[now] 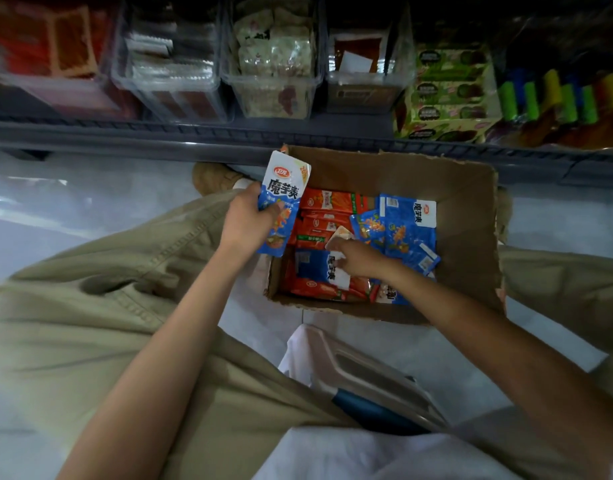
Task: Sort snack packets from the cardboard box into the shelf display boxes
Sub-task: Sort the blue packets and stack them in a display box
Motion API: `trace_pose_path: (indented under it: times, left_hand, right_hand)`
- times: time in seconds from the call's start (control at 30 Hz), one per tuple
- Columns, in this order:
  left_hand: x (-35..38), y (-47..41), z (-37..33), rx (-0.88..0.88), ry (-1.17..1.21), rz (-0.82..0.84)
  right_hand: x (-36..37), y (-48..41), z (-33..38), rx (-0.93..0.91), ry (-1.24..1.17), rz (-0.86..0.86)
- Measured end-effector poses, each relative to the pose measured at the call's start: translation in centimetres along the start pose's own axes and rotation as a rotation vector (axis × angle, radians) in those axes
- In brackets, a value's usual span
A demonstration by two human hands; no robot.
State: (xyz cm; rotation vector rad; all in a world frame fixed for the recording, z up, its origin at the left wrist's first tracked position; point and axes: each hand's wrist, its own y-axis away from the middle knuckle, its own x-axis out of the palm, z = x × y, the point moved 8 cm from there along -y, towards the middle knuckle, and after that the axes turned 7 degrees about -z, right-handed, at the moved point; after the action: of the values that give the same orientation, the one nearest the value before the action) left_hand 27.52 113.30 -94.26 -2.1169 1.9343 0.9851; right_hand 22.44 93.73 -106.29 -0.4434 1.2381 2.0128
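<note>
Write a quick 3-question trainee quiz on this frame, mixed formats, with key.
1. True or false: the left hand holds an orange packet.
2. Where is the right hand? A) reaching into the cardboard box; B) on the shelf; C) resting on the lap.
3. Fill in: besides the loose blue packets, the box holds packets coloured ____.

Key
1. False: it grips a blue packet.
2. A.
3. Orange: see the orange packets.
</note>
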Motion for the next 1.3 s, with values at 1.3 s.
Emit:
trace_pose_path:
  times: [1.3]
  left_hand:
    - [1.9, 13.5, -32.7, 0.798, 0.187, 0.040]
  right_hand:
    - [-33.8, 25.8, 8.3, -0.356, -0.804, -0.688]
